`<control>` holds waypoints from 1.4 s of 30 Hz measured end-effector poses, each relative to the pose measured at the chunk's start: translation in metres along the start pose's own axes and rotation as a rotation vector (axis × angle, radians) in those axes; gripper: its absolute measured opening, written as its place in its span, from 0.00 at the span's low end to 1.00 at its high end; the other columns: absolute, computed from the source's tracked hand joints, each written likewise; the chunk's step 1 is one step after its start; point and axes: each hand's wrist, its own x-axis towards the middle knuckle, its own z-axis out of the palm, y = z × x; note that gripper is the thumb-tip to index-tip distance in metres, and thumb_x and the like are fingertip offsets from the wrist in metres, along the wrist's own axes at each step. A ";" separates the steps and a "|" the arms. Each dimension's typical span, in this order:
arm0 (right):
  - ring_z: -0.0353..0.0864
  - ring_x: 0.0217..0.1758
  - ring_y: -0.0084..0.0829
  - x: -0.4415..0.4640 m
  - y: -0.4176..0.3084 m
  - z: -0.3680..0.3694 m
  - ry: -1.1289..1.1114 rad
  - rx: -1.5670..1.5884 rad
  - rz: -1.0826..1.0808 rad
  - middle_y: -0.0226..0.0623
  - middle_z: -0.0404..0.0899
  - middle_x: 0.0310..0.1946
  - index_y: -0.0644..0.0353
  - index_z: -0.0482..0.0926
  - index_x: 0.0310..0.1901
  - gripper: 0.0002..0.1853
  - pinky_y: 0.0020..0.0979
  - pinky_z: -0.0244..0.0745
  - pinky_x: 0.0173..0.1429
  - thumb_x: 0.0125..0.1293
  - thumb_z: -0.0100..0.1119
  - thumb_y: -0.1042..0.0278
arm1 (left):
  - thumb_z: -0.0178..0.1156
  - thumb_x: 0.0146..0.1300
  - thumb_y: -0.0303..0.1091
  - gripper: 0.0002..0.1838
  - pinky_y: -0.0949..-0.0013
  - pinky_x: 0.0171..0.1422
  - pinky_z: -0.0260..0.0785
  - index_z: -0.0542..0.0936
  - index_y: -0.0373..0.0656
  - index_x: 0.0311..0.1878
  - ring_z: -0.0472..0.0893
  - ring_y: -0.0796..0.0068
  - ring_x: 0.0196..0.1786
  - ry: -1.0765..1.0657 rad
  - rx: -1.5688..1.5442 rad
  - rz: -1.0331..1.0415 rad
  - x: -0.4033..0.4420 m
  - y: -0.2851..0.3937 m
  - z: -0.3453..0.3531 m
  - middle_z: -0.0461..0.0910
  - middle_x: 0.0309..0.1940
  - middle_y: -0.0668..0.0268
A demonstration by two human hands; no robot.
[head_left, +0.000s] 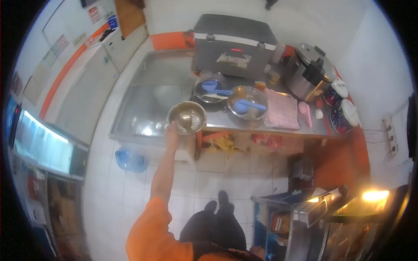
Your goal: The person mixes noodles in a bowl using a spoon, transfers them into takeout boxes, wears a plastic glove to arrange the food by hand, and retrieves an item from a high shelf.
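My left hand [173,129] grips the near left rim of a round metal bowl [186,117], at the counter's left end beside the glass-topped freezer [152,104]. Inside the bowl the surface looks shiny. Low in the view, near my trousers, my right hand [257,251] shows only in part, and its fingers cannot be made out. Right of the held bowl are a dark pan [201,90] with a blue ladle [210,85] and a larger metal bowl [247,93] with a blue scoop [240,106] in it.
Behind stands a grey cooler box [233,48]. A pink cloth [281,109], pink spoon [304,109], large pot [307,71] and patterned pots [344,117] line the counter [272,127]. A blue water bottle [130,160] lies on the floor. A lit display case [365,204] is lower right.
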 end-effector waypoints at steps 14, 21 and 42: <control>0.88 0.36 0.29 0.074 -0.372 0.033 0.247 0.296 -0.352 0.36 0.88 0.32 0.62 0.87 0.39 0.11 0.30 0.79 0.44 0.68 0.61 0.63 | 0.46 0.63 0.78 0.52 0.51 0.72 0.56 0.62 0.41 0.74 0.66 0.54 0.69 -0.125 0.093 -0.541 0.056 0.044 -0.042 0.64 0.72 0.55; 0.86 0.37 0.33 -0.028 -0.403 0.110 0.207 0.395 -0.064 0.40 0.87 0.32 0.56 0.87 0.34 0.17 0.34 0.78 0.43 0.64 0.64 0.49 | 0.48 0.64 0.75 0.51 0.54 0.69 0.59 0.59 0.43 0.77 0.62 0.53 0.75 -0.280 0.093 -0.555 0.028 0.085 -0.045 0.65 0.73 0.54; 0.77 0.65 0.48 -0.225 -0.189 0.438 0.648 0.905 0.097 0.51 0.80 0.58 0.55 0.79 0.63 0.32 0.40 0.70 0.69 0.67 0.59 0.38 | 0.54 0.69 0.53 0.26 0.48 0.59 0.66 0.67 0.57 0.67 0.75 0.59 0.56 -1.706 1.170 -0.534 -0.181 0.044 -0.161 0.74 0.63 0.65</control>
